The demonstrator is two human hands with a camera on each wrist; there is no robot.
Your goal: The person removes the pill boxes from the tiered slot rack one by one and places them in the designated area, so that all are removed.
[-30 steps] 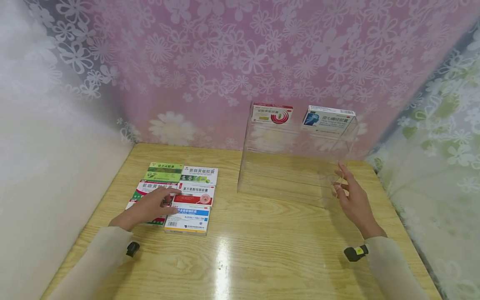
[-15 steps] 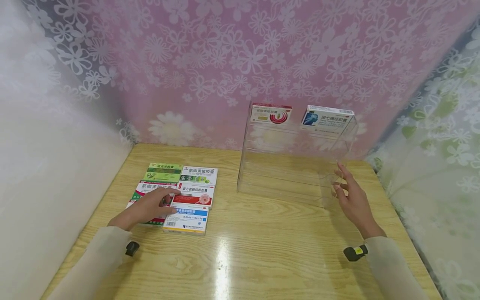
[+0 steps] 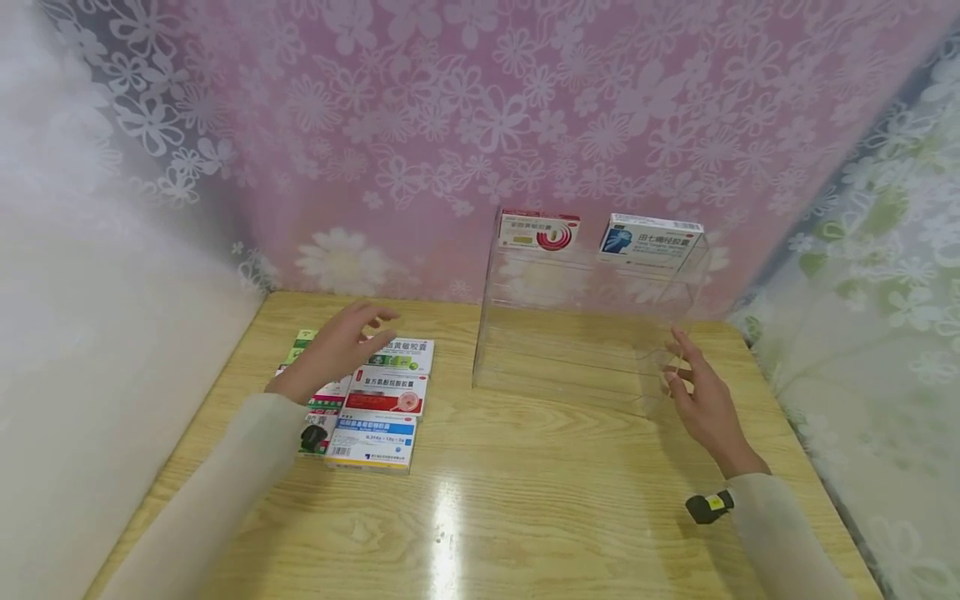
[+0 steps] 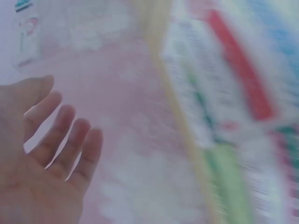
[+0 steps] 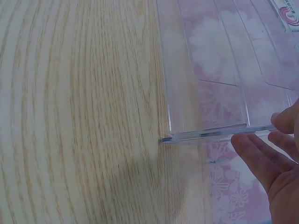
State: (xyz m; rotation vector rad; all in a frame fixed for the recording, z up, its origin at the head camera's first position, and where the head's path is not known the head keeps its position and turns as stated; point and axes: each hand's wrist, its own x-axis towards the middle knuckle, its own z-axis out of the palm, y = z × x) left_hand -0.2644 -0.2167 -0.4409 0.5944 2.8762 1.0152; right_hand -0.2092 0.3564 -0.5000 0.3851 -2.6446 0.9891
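Note:
My left hand (image 3: 339, 348) hovers over the back of a group of medicine boxes, fingers loosely bent and holding nothing; in the left wrist view its fingers are spread. Under and beside it lie a white-and-green box (image 3: 408, 358), a red-and-white box (image 3: 386, 394) and a blue-and-white box (image 3: 371, 440). A green box (image 3: 302, 340) and others in the left column are partly hidden by the arm. My right hand (image 3: 705, 410) grips the side panel of a clear acrylic display rack (image 3: 562, 358), thumb on one face and fingers on the other, as the right wrist view shows.
On the rack's top tier stand a red-and-white medicine box (image 3: 538, 232) at left and a white-and-blue one (image 3: 651, 243) at right. The wooden table (image 3: 525, 508) meets a pink floral curtain (image 3: 420, 167) behind and pale cloths at both sides.
My left hand has lifted from the boxes' middle and moved back and slightly right, uncovering the front-left box. The right hand keeps its place on the rack.

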